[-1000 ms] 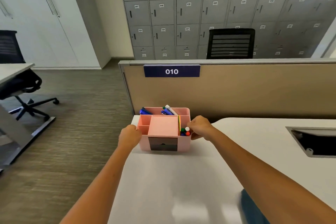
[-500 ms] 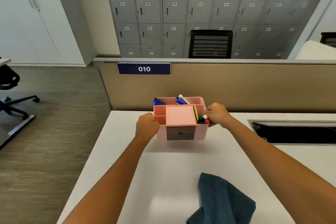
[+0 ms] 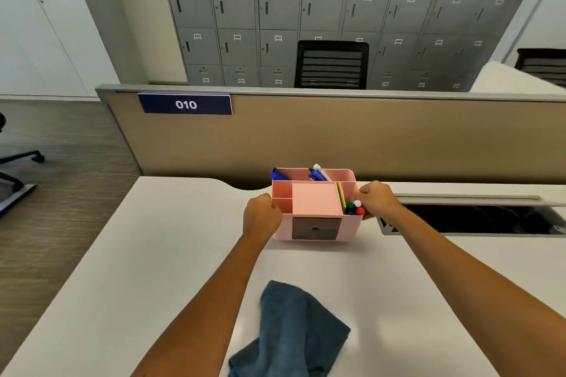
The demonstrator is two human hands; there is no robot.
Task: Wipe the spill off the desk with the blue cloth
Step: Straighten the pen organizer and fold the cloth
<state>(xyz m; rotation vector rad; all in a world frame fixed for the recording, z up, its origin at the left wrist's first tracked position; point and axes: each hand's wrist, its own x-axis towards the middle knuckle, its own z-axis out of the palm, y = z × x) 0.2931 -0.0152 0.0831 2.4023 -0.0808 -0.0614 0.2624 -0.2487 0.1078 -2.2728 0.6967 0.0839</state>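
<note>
Arms outstretched, left hand (image 3: 261, 215), right hand (image 3: 378, 199) gripping organizer (image 3: 315, 208) sides

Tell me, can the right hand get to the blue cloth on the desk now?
Probably yes, but not at once: the right hand is shut on the pink organizer. The blue cloth lies near the person, between the forearms, with nothing over it.

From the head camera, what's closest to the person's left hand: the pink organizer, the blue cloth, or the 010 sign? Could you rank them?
From the left hand:
1. Pink organizer: gripped at its left side, touching.
2. Blue cloth: lying on the desk, nearer the person.
3. 010 sign: up on the partition, beyond the desk.
</note>
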